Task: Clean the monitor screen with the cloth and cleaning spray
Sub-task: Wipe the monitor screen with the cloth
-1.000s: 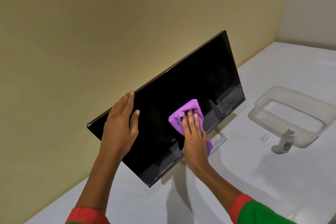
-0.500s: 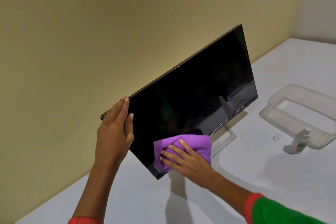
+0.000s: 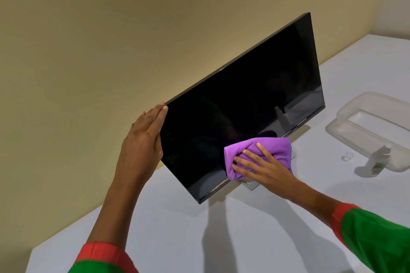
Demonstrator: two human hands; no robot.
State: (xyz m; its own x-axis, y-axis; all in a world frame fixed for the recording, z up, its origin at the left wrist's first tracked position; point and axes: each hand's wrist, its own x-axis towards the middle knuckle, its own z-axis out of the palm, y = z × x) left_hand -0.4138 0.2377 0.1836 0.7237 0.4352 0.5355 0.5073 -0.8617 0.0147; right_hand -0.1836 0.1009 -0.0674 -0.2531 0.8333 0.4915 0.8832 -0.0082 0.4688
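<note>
On white table [image 3: 244, 239]: black monitor [image 3: 244, 106] tilted. Left hand [image 3: 142, 146], fingers straight, braces 9 o'clock edge. Right hand [image 3: 264, 166], fingers spread flat, presses purple cloth [image 3: 275, 148] at 6 o'clock edge. Spray bottle [image 3: 379, 159] at 3 o'clock.

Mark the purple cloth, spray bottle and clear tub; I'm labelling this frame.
purple cloth [image 3: 275, 146], head view, upper fold.
spray bottle [image 3: 379, 158], head view, white body.
clear tub [image 3: 346, 115], head view, near rim.
</note>
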